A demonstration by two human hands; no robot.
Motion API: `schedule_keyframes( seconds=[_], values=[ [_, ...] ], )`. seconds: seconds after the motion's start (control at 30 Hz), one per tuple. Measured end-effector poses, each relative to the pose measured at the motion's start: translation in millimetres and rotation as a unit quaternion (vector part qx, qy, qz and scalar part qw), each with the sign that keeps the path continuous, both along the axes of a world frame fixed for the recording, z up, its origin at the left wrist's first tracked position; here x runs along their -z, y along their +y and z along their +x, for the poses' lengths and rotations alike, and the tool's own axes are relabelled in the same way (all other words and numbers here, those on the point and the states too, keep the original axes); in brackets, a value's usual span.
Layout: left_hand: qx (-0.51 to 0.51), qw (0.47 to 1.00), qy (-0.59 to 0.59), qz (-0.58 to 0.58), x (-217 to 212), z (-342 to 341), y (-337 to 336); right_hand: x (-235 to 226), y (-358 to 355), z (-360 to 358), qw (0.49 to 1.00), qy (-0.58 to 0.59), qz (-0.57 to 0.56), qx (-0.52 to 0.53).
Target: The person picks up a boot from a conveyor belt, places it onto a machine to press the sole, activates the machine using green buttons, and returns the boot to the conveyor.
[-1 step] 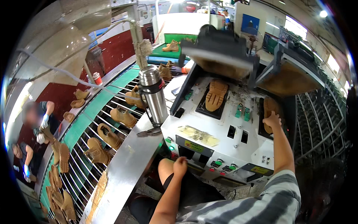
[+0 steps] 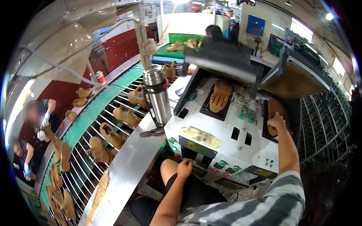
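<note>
My right hand (image 2: 277, 121) reaches into the right bay of a white press machine (image 2: 203, 162). Its fingers are bent over the edge of a tan boot sole (image 2: 272, 109), which lies in a dark recess. In the left bay another tan lugged sole (image 2: 221, 96) lies tread up on a black pad, and nothing touches it. Above it the dark left lid (image 2: 222, 62) is raised at a slant and blurred; the right lid (image 2: 296, 77) also stands raised. My left hand (image 2: 184, 168) is closed near my knee, by the machine's front panel, with no object showing in it.
Left of the machine, a steel thermos (image 2: 157, 101) stands on a metal ledge (image 2: 128, 165) beside dark scissors-like snips (image 2: 152, 132). Beyond runs a roller conveyor with several tan boots (image 2: 98, 150). Two people with gloved hands work at the far left. A dark rack (image 2: 324, 120) stands at right.
The left lid has tilted a little lower. My right hand's fingers have drawn closer together on the sole. The whole view has shifted slightly; my left hand has hardly moved.
</note>
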State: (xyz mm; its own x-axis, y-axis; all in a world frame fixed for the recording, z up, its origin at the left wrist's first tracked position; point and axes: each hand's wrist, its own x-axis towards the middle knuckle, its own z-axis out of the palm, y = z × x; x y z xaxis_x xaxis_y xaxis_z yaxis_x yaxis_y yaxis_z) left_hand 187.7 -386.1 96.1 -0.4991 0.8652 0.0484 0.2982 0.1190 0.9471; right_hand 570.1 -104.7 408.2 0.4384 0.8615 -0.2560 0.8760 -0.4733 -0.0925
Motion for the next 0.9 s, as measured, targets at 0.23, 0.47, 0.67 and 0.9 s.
schedule_keyframes(
  seconds=[0.23,0.47,0.67,0.9],
  values=[
    [0.004,1.0,-0.011,-0.021,-35,-8,-13,7,27,61,0.974,0.085,0.181,-0.111],
    [-0.002,0.995,-0.097,0.031,-11,-13,-20,102,-102,78,0.785,0.07,0.592,-0.168],
    [0.109,0.988,-0.105,0.038,-18,-2,-31,90,-148,68,0.71,0.456,0.532,-0.066],
    [0.3,0.825,-0.413,0.244,-162,-2,-76,121,-164,-71,0.587,0.74,0.198,-0.262]
  ],
)
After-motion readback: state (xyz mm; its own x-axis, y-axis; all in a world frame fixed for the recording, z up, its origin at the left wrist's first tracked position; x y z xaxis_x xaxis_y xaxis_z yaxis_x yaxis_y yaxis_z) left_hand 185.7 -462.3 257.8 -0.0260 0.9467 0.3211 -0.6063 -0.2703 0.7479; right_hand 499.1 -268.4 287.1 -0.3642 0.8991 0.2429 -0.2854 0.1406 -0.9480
